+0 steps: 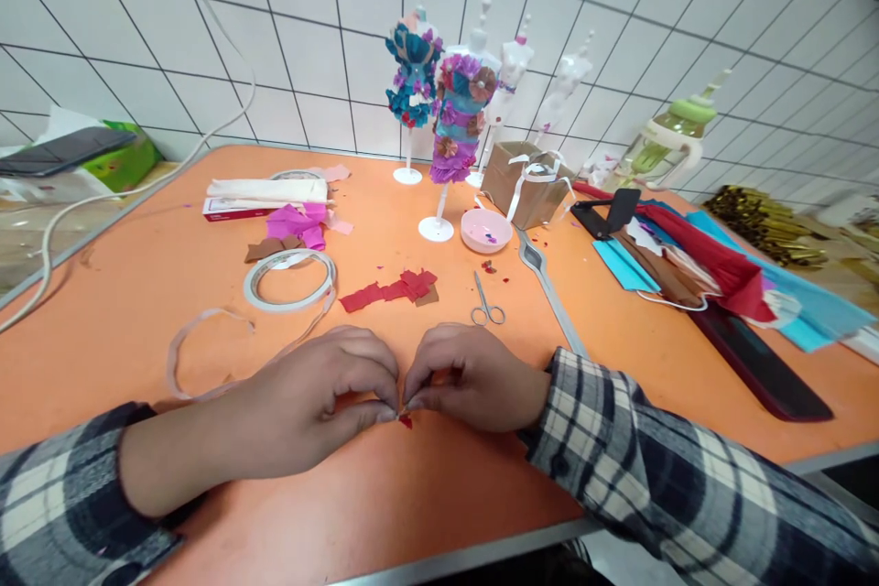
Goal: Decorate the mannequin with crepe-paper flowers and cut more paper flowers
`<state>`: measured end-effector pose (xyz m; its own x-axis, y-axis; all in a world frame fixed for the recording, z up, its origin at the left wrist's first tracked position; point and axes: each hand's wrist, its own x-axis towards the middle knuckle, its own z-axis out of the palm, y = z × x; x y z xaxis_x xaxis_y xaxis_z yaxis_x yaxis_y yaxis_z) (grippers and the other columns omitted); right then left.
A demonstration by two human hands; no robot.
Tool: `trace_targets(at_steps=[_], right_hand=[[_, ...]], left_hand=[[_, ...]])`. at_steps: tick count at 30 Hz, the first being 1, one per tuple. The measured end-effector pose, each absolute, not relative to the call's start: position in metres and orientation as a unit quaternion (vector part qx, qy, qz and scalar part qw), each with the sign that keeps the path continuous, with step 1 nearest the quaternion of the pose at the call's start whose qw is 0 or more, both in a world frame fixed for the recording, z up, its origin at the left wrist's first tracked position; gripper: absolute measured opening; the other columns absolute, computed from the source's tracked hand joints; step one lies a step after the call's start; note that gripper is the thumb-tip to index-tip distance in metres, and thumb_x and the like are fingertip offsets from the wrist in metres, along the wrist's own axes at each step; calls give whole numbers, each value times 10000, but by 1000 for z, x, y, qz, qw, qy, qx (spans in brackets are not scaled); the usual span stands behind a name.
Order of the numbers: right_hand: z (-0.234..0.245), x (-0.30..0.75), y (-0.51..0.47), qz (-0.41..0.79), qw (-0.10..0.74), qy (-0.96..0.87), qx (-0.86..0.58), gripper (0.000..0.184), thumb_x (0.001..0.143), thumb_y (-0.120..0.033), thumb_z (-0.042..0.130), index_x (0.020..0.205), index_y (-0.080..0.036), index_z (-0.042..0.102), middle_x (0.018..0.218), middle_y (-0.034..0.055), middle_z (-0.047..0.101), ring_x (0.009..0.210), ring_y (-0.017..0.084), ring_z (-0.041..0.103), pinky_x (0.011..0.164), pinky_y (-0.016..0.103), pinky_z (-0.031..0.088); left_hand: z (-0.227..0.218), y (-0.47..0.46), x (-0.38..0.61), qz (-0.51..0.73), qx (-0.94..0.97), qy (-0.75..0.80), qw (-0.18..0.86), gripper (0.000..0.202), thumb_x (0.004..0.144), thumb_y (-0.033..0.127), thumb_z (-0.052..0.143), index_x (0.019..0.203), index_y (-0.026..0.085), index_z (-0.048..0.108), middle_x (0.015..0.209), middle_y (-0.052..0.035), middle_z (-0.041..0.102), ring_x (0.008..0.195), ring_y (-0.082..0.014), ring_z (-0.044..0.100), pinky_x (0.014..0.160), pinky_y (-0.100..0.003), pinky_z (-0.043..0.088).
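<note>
My left hand (330, 403) and my right hand (473, 380) meet near the table's front, each in a closed pinch. Between their fingertips is a small piece of red crepe paper (406, 422), mostly covered by the fingers. Just beyond the hands lies a torn strip of red crepe paper (385, 291) with a brown scrap under its right end. Small scissors (487, 300) rest above my right hand, closed, handles toward me. A roll of double-sided tape (255, 286) lies beyond my left hand, and its loose tape end (177, 357) curls beside my left wrist.
Miniature dress forms stand at the back, including one in purple and blue paper (453, 124). A pink bowl (486, 232) sits before a cardboard box (512, 179). Crepe paper sheets (707, 247) and a dark long case (762, 366) lie right. A bottle (656, 146) stands behind.
</note>
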<state>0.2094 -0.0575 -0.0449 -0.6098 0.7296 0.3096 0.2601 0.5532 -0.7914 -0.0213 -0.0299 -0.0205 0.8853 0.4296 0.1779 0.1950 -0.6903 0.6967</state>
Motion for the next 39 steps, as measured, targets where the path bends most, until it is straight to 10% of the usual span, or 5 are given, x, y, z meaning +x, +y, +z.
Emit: trace_targets(at_steps=[10,23,39], right_hand=[[-41,207,-64,177,307,-876,-328,92,913,-230,636,856,-213,706,809,15,675,775,158,576,722,300,422],[-40,206,-63,262,338,-802,-418,34,823,-234,741,841,-207,751,1055,52,692,998,193,634,938,381,452],[-30,200,-77,-49,338,-857,-386,162,951,-208,571,841,-224,689,1100,47,707,1050,214,580,859,379,419]], left_hand=[[-29,-35,-15,153,909,241,304,202,860,134,568,789,224,734,804,-21,716,754,-162,652,687,-260,501],[-20,-35,-15,223,930,222,189,204,925,147,526,858,198,712,853,-49,727,791,-192,667,729,-322,498],[-25,-37,-5,238,843,374,305,114,786,206,581,689,210,640,741,4,691,716,-171,646,683,-285,496]])
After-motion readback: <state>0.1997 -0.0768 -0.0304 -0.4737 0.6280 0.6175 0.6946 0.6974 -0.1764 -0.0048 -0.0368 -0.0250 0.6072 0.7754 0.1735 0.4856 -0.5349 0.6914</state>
